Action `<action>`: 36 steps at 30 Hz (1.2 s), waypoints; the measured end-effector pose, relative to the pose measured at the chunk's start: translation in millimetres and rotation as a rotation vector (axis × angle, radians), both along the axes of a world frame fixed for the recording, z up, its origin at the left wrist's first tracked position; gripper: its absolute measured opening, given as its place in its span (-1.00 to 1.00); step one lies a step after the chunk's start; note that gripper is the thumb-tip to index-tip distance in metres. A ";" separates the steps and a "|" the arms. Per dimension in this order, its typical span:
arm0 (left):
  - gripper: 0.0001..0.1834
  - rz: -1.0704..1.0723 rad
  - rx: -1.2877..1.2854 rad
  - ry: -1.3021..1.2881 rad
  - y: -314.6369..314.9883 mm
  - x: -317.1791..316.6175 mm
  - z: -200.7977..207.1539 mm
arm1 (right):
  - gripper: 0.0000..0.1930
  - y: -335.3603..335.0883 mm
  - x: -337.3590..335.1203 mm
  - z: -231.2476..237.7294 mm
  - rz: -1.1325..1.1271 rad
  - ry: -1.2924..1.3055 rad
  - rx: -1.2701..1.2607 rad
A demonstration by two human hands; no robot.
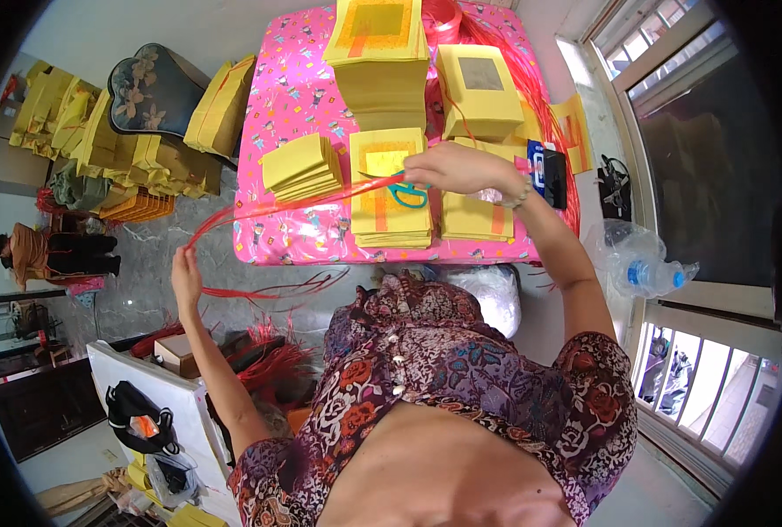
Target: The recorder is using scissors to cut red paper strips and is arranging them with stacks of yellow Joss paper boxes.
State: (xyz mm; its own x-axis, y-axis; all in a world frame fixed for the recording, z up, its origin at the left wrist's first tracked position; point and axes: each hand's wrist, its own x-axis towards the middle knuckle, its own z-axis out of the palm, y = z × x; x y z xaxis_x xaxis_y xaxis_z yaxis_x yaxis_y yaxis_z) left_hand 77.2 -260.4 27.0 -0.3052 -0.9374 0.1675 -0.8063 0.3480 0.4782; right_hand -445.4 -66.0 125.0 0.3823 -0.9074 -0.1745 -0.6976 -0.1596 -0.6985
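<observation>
A bundle of red plastic strands stretches from my left hand to my right hand. My left hand, off the table's left side, is closed round it, and the loose ends hang back to the right. My right hand pinches the other end above the middle of the table. Teal-handled scissors show just under my right fingers; whether the hand also holds them I cannot tell. Below lies a stack of yellow paper with an orange-printed panel. A smaller yellow stack sits under the stretched strands.
The table has a pink patterned cover. A tall yellow paper stack and a boxy one stand at the back. Red strands hang along the right side. A plastic bottle is right; a person stands far left.
</observation>
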 end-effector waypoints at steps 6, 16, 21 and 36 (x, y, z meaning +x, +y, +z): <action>-0.39 -0.536 -0.247 0.063 72.7 -185.7 82.3 | -0.75 -17.1 59.3 14.8 -0.053 0.194 -0.134; -0.89 -0.637 -0.154 0.005 94.0 -231.9 41.9 | -0.73 -7.1 54.6 5.5 -0.036 0.166 -0.200; -0.88 -0.572 -0.165 -0.054 84.3 -195.3 18.3 | -0.70 8.2 24.6 15.0 -0.095 0.298 -0.092; -0.79 -0.719 0.264 0.301 126.9 -286.0 59.9 | -0.80 -17.8 63.3 14.2 -0.021 0.293 -0.240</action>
